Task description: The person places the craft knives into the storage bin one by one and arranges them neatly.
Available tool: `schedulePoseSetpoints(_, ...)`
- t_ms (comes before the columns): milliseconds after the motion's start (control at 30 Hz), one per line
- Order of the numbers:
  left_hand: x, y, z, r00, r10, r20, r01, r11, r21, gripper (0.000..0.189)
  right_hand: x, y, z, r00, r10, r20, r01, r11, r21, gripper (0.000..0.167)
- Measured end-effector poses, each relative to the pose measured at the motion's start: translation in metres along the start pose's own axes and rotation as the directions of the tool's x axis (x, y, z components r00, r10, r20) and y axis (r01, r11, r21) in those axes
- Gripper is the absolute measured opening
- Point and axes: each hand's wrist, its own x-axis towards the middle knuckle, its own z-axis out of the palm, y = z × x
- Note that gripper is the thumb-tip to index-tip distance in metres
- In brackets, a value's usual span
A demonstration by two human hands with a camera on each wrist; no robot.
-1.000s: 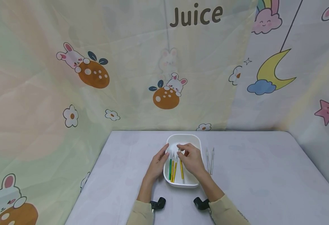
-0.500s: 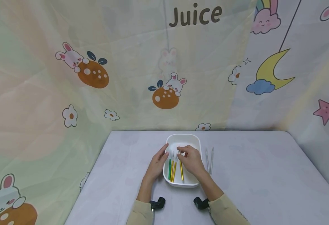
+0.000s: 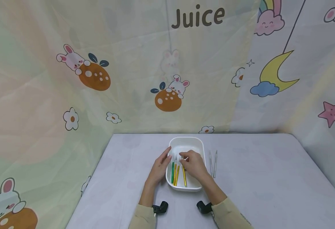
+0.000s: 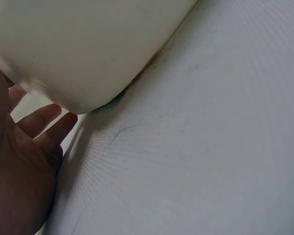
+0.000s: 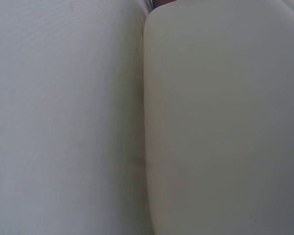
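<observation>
A white tray (image 3: 186, 188) stands on the table. My right hand (image 3: 194, 163) is over it, thumb and forefinger pinching a slim yellow pen (image 3: 184, 178) by its pale upper end. The pen's lower end points toward the tray's near wall. Beside it, to the left, lie a green pen (image 3: 172, 173) and two yellow pens (image 3: 176, 175), pale tips facing away. My left hand (image 3: 158, 168) rests at the tray's left side with fairly straight fingers; in the left wrist view the fingertips (image 4: 68, 122) touch near its corner. The right wrist view shows only tray wall and cloth.
Two slim clear pens (image 3: 215, 165) lie on the table just right of the tray. Pale cloth (image 3: 259, 178) covers the table. Behind stands a printed curtain (image 3: 133, 63), meeting the table's far edge. A black wrist device (image 3: 161, 207) sits on each forearm.
My right hand has come a little toward me, bringing the yellow pen nearer the tray's near wall. The left hand has stayed at the tray's side.
</observation>
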Motion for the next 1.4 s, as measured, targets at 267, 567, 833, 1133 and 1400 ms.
schedulePoseSetpoints(267,0.0001,0.0002,-0.0004,1.000,0.005,0.004,-0.005,1.000,0.008,0.050,0.0016,0.0002,0.0022,1.000,-0.009,0.030,0.009,1.000,-0.014,0.033)
schedulePoseSetpoints(567,0.0007,-0.0026,-0.0012,0.999,0.036,0.003,-0.036,0.999,-0.003,0.049,0.0048,0.0030,0.0037,0.996,-0.023,0.090,0.022,1.000,0.001,0.034)
schedulePoseSetpoints(833,0.0014,-0.0038,-0.0014,0.999,0.043,0.005,-0.043,0.999,-0.008,0.050,0.0050,0.0032,0.0049,0.992,-0.001,0.126,0.001,1.000,0.001,0.035)
schedulePoseSetpoints(1133,0.0012,-0.0045,-0.0018,1.000,0.017,0.008,-0.017,1.000,-0.013,0.049,0.0040,0.0017,0.0055,0.991,-0.003,0.134,0.007,1.000,-0.030,0.035)
schedulePoseSetpoints(1400,0.0003,-0.0029,-0.0005,1.000,0.026,0.010,-0.025,1.000,-0.019,0.049,0.0030,0.0018,0.0060,0.991,0.012,0.134,-0.003,0.998,-0.063,0.037)
